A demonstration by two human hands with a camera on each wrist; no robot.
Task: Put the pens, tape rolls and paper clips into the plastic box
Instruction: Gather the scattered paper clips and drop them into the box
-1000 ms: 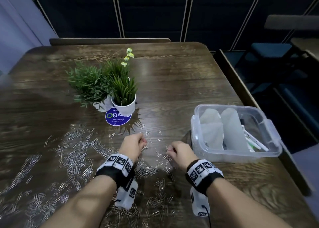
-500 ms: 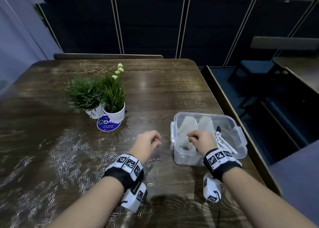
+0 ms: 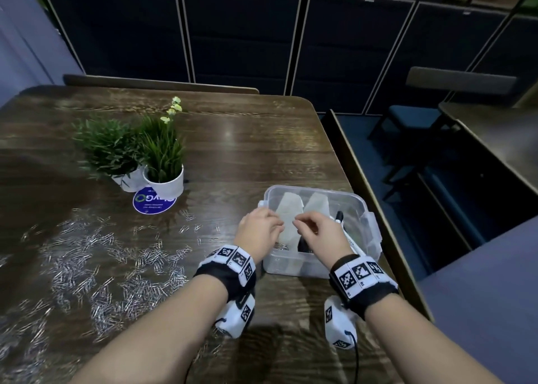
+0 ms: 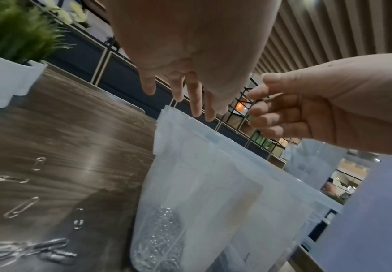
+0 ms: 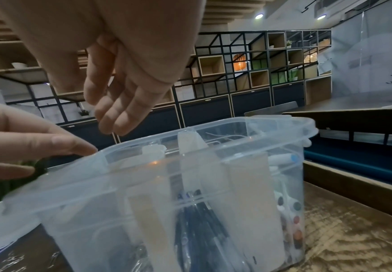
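Nearest the camera, loose silver metal paper clips (image 3: 96,270) are lying scattered across the dark wooden surface (image 3: 238,150), spread to the left of both forearms and partly under them. Both hands are being held over the clear plastic box (image 3: 294,265), which is standing near the right edge. The left hand (image 3: 257,232) is being kept above the box's left rim with fingers relaxed and pointing down; nothing is seen in it, and in the left wrist view a small heap of clips (image 4: 159,237) is already showing through the box wall below. The right hand (image 3: 318,233) is being held just right of it, over the middle compartment, fingers loosely extended and empty in the right wrist view. Inside, 2 pale upright dividers or tape rolls (which, cannot be told) and dark pens (image 5: 199,226) are standing, with white markers (image 3: 349,238) leaning at the right end.

Judged from this, the remaining clips are lying to the left of and nearer than both hands, so the left hand is the closer one for the next gather. Farther off, 2 green potted plants in white pots (image 3: 163,162) are standing beside a round blue sticker (image 3: 152,201).
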